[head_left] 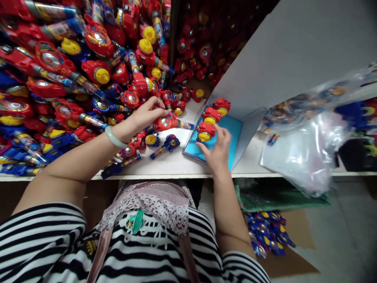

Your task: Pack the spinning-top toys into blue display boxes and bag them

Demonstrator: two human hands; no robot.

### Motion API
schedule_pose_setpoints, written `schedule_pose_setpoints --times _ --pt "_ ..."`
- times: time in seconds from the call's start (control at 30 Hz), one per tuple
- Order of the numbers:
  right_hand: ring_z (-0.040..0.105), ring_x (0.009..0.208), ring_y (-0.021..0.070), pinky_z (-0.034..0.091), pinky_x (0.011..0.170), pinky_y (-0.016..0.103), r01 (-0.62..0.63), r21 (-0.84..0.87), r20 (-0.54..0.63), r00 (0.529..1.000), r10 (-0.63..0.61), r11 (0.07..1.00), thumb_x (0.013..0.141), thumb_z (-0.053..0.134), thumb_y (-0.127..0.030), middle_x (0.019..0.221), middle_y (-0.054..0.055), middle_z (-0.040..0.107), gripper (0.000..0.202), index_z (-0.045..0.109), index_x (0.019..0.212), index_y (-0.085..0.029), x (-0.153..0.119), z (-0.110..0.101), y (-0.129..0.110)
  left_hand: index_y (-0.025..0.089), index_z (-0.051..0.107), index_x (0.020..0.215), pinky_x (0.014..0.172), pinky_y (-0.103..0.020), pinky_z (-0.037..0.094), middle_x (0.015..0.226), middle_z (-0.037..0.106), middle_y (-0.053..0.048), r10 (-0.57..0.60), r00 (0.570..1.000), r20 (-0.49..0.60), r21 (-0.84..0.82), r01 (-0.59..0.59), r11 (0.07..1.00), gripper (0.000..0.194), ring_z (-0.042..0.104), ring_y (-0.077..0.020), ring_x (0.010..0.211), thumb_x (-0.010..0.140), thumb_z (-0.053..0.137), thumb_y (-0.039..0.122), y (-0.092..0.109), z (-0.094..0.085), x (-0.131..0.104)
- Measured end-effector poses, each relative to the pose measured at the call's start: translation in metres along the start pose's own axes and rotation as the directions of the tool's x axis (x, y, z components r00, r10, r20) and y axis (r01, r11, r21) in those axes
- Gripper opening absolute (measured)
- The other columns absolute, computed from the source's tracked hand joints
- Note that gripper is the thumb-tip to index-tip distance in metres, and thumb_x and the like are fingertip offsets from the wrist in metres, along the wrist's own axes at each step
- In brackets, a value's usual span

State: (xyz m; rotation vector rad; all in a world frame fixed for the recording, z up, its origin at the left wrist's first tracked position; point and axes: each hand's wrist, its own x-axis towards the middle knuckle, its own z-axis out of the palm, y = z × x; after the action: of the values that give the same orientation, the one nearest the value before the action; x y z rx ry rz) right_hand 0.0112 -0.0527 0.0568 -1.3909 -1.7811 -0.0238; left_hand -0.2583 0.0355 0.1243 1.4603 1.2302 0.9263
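My left hand (151, 112), below a green bracelet, has its fingers bent together at a red toy with a clear tube (165, 122), beside the big pile. Farther right, my right hand (218, 145) is at a light-blue box (232, 135), thumb and fingers apart, right beside the nearest red toy with a yellow disc (205, 132). Two more red toys (211, 115) (221, 106) stand in a row behind it in the box. A blue toy (171, 142) lies on the white table (176, 167) between my hands.
Red and blue toys (53, 59) are heaped at the left and back. A grey-white board (265, 59) rises behind the box. Clear plastic bags (297, 145) lie at the right, overhanging the table edge. Blue toys (269, 232) lie on cardboard below.
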Motion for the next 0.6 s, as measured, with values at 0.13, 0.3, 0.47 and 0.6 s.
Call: schedule_pose_setpoints --times 0.13,0.3,0.47,0.6 --pt "0.045 0.134 0.0317 0.041 0.114 0.056 0.214 0.052 0.082 0.973 -0.218 0.975 0.084 0.073 -0.036 0.143 0.006 0.045 0.074 0.035 0.147 -0.044 0.009 -0.024 -0.057 0.015 0.059 0.088 0.072 -0.028 0.053 0.088 0.063 -0.005 -0.038 0.985 0.171 -0.157 0.065 0.985 0.016 0.061 -0.0148 0.078 0.083 0.056 0.030 0.014 0.011 -0.023" --pt "0.057 0.122 0.0257 0.051 0.105 0.049 0.173 0.209 0.061 0.980 -0.189 0.962 0.096 0.054 -0.034 0.135 0.008 0.052 0.072 0.013 0.155 -0.039 0.002 -0.010 -0.072 0.017 0.063 0.101 0.063 -0.028 0.054 0.088 0.067 -0.008 -0.038 0.871 0.489 -0.214 0.162 0.963 0.044 0.066 -0.0185 0.078 0.091 0.053 0.059 0.027 0.017 -0.053" --pt "0.064 0.111 0.0260 0.059 0.093 0.046 0.046 0.262 0.052 0.997 -0.062 0.964 0.089 0.063 -0.049 0.135 0.012 0.049 0.080 0.015 0.152 -0.036 -0.021 -0.017 -0.050 0.019 0.062 0.115 0.067 -0.026 0.055 0.105 0.069 -0.010 0.112 0.820 0.561 -0.201 0.004 0.980 0.041 0.067 -0.0174 0.084 0.087 0.064 0.048 0.019 0.021 -0.066" --pt "0.066 0.105 0.0248 0.060 0.088 0.043 -0.046 0.251 -0.184 0.978 0.095 0.967 0.083 0.071 -0.050 0.136 0.013 0.041 0.083 0.022 0.148 -0.033 -0.033 -0.022 -0.024 0.016 0.060 0.111 0.075 -0.033 0.055 0.102 0.068 -0.012 0.063 0.906 0.418 0.306 -0.206 0.929 0.032 0.067 -0.0224 0.090 0.091 0.058 0.041 -0.007 0.017 -0.072"
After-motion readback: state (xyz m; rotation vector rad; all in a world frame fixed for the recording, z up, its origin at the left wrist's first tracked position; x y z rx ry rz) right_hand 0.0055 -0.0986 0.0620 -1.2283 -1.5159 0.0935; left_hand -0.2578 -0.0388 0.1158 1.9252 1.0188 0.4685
